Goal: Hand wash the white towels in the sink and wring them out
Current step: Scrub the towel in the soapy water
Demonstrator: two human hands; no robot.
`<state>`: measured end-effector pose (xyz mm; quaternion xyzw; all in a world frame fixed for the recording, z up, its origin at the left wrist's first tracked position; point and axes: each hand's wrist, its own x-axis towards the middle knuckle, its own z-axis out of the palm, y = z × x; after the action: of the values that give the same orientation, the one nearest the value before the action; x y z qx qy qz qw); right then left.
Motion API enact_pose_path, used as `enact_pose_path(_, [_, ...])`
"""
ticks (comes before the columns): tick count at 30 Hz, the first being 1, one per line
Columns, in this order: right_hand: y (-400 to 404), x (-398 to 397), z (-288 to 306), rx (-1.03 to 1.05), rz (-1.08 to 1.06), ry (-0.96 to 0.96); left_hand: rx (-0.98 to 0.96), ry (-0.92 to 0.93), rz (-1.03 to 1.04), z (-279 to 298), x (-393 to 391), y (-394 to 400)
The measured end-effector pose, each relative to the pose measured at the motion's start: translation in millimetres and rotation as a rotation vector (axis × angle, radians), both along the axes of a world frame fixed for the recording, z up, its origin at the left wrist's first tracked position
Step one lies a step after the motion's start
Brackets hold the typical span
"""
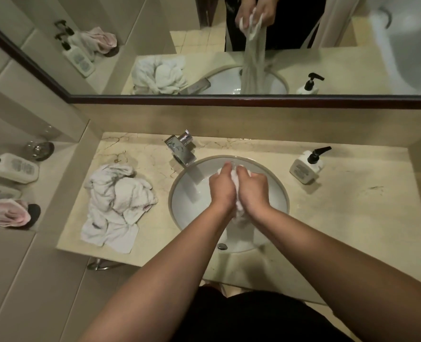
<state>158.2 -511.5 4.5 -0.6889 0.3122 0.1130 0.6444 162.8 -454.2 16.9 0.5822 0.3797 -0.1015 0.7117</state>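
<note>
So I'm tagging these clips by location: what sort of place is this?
A bathroom, possibly a hotel's: a round sink set in a marble counter, a wide wall mirror above it, and pump bottles of toiletries beside it.

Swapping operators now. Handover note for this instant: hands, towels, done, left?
Left hand and right hand: both grip one white towel, held upright over the sink; the mirror shows its tail hanging into the bowl.
Towel pile: crumpled on the counter, left of the sink, beside the tap. Soap bottle stands on the right.
Done: cannot tell whether the pile is washed.
Left: finish wringing the held towel, then deal with the pile.
</note>
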Motion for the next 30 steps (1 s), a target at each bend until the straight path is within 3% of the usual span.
enact_pose_path(3, [-10.0, 10.9, -4.1, 0.007, -0.118, 0.052, 0.035, -0.070, -0.147, -1.7, -7.8, -8.4])
enact_pose_path(8, [19.2, -8.3, 2.1, 0.020, 0.016, 0.004, 0.039, 0.036, 0.003, -4.3, 12.0, 21.4])
enact_pose_path(13, [14.9, 10.4, -5.6, 0.007, -0.165, 0.079, -0.053, -0.009, -0.172, -6.6, -1.4, 17.9])
enact_pose_path(18, [53.7, -2.0, 7.3, 0.012, -0.024, 0.055, 0.007, 0.054, 0.019, -9.5, 19.6, 57.2])
enact_pose_path(23, [51.0, 25.4, -1.2, 0.017, -0.186, 0.074, -0.042, -0.039, -0.169, -2.3, 13.1, 55.9])
enact_pose_path(28, [89.1, 3.6, 13.8, -0.032, -0.088, -0.010, 0.010, 0.025, -0.046, -7.9, 34.9, 89.0])
enact_pose_path(30, [86.8, 11.6, 8.9, -0.039, -0.164, 0.003, -0.015, -0.010, -0.126, -4.5, 29.6, 88.1])
